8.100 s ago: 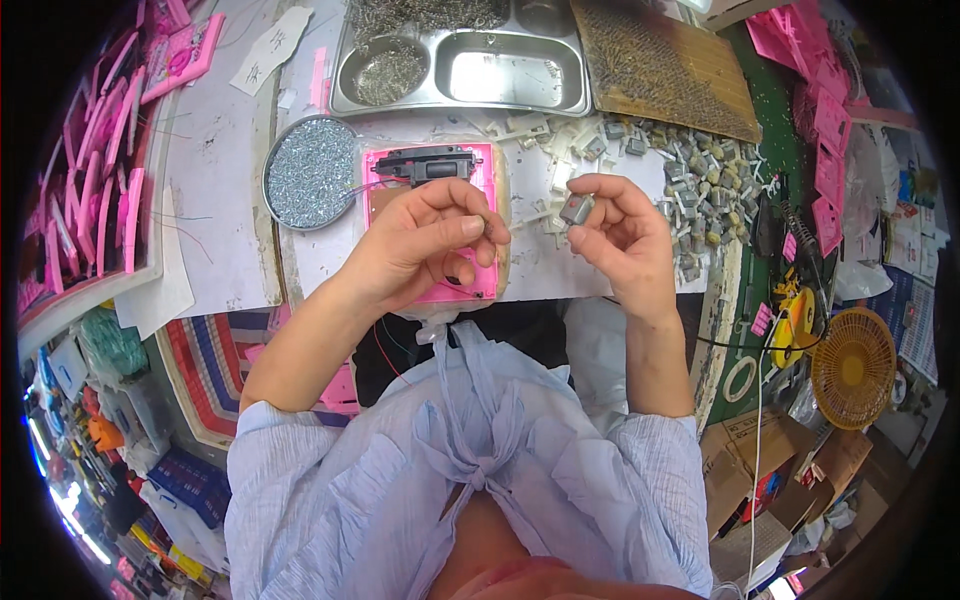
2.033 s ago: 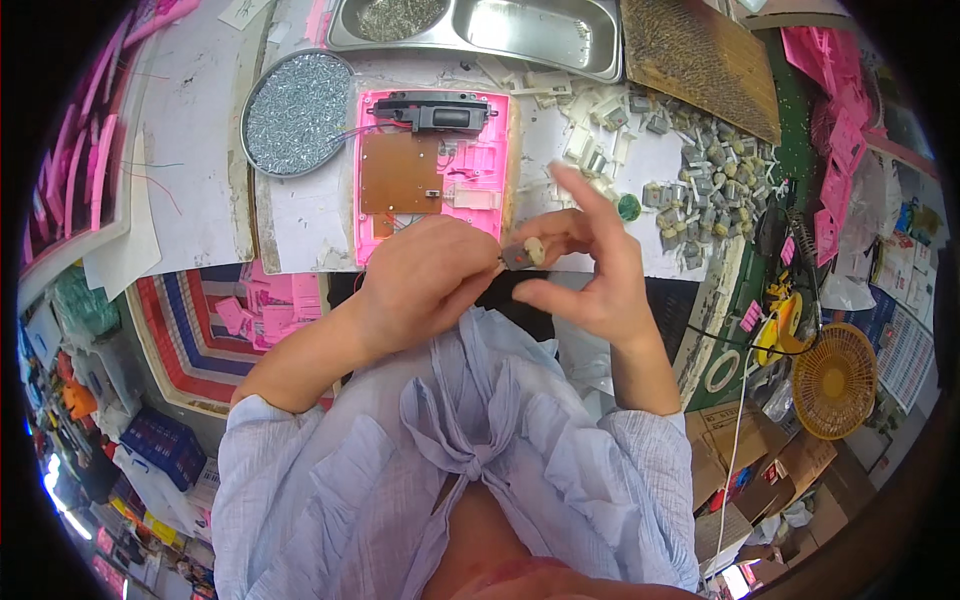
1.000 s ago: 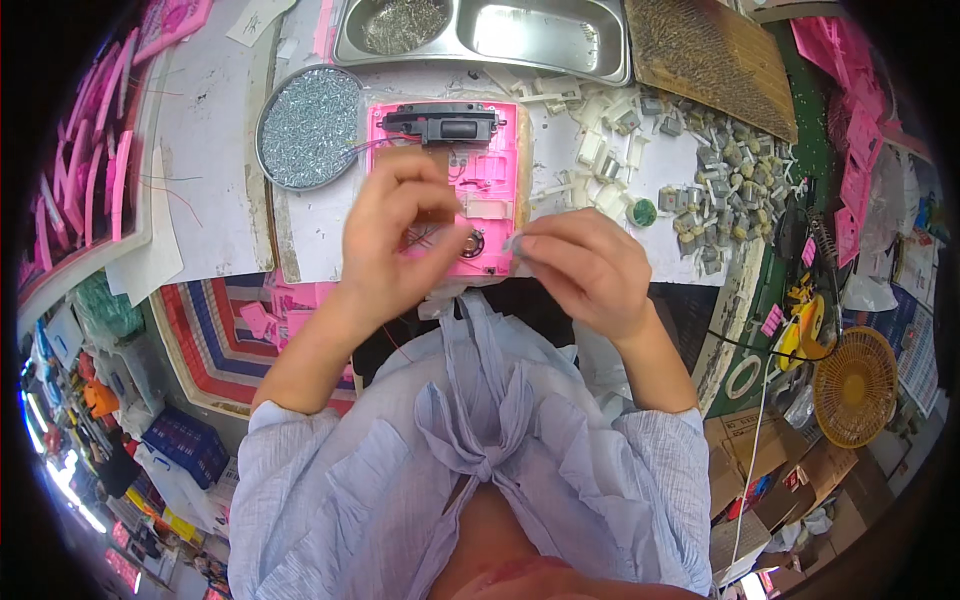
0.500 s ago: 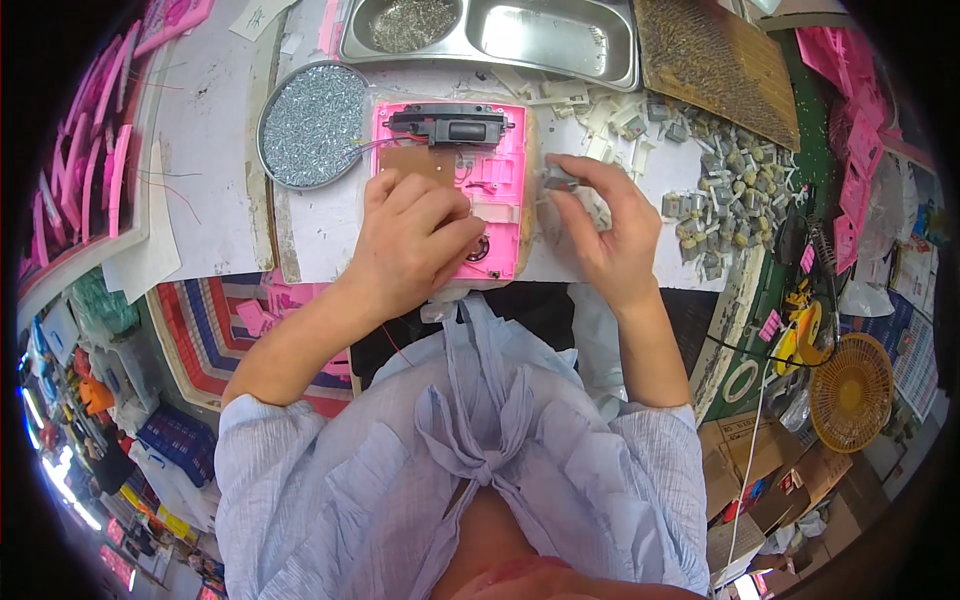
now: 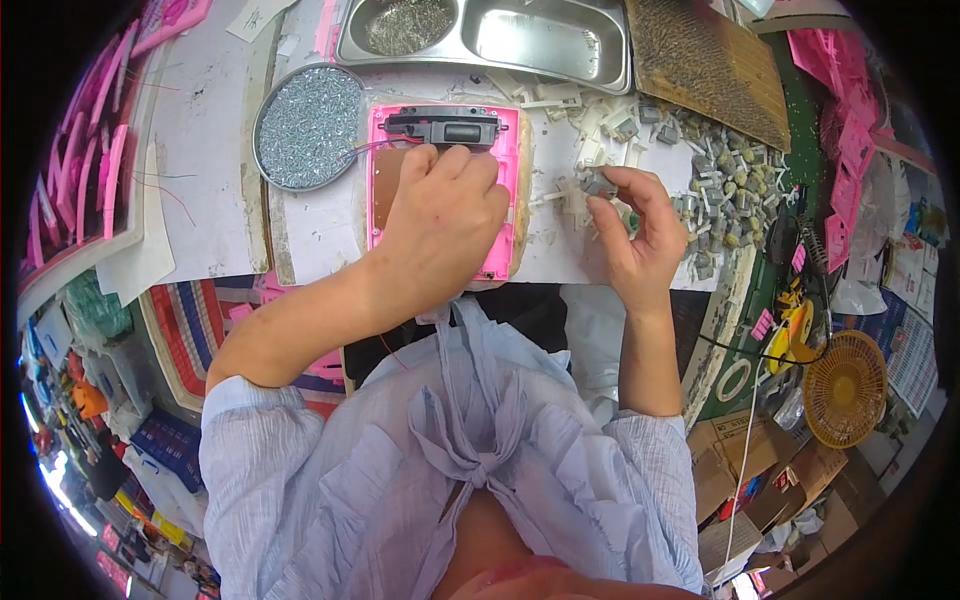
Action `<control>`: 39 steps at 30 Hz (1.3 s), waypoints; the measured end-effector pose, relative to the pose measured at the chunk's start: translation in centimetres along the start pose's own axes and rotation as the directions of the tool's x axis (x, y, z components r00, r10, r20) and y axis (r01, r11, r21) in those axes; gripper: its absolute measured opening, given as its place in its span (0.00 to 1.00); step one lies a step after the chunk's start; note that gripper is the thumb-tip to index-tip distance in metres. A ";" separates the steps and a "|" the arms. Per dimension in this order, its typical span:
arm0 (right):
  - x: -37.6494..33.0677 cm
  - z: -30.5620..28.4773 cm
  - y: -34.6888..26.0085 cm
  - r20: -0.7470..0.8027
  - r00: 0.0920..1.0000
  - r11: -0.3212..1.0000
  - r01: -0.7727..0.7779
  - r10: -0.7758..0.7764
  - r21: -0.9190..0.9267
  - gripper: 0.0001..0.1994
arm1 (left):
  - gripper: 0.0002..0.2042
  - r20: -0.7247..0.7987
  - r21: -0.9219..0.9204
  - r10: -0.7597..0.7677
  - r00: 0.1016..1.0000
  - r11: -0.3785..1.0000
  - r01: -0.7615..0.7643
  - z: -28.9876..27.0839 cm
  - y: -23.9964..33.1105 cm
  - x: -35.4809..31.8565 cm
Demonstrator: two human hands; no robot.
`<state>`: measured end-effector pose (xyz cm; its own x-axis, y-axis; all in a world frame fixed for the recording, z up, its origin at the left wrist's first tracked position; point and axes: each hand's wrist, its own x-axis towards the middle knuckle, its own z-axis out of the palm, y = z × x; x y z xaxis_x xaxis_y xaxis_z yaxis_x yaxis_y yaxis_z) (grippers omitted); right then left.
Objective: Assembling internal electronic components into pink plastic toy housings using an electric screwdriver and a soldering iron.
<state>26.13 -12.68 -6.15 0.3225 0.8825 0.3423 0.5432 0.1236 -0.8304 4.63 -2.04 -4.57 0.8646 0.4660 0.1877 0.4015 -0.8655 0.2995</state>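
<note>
A pink plastic casing (image 5: 500,190) with a black part (image 5: 443,126) at its far end and a brown board (image 5: 385,185) inside lies on the white bench. My left hand (image 5: 440,215) rests flat on the casing, fingers spread over its middle. Just right of the casing, my right hand (image 5: 635,235) pinches a small grey component (image 5: 598,184) between thumb and fingertips, held a little above the bench. Thin red wires (image 5: 350,150) run from the casing toward a dish.
A round dish of small screws (image 5: 305,125) sits left of the casing. A steel two-compartment tray (image 5: 540,35) stands behind. A heap of small grey components (image 5: 725,195) lies to the right, a brown mat (image 5: 705,70) behind it. Pink parts (image 5: 75,180) are stacked at left.
My left hand has slid further up onto the pink casing and flattened. My right hand has lifted a small grey component from beside the casing.
</note>
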 end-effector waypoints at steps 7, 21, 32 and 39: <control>0.0 0.6 0.3 0.027 1.000 1.000 -0.006 0.006 0.006 0.15 | 0.08 -0.078 -0.122 -0.065 0.995 0.991 0.055 -0.3 -0.9 -0.4; 2.3 5.1 0.0 0.183 0.973 0.988 0.148 -0.139 -0.037 0.14 | 0.11 -0.210 -0.377 -0.140 0.968 0.925 0.052 0.5 -3.1 -3.7; 2.2 3.6 0.2 0.007 1.000 0.999 0.011 -0.011 0.035 0.14 | 0.10 -0.159 -0.286 0.013 0.987 0.956 -0.058 0.5 -2.2 -0.7; 2.0 2.6 0.5 -0.018 0.999 0.999 0.035 -0.035 0.033 0.14 | 0.08 -0.203 -0.179 -0.051 0.978 0.984 0.014 0.5 -2.9 -0.7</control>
<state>25.02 -9.70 -7.01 0.3173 0.8694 0.3788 0.5282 0.1697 -0.8320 2.95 0.08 -6.05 0.7637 0.5373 0.3579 0.3532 -0.8117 0.4651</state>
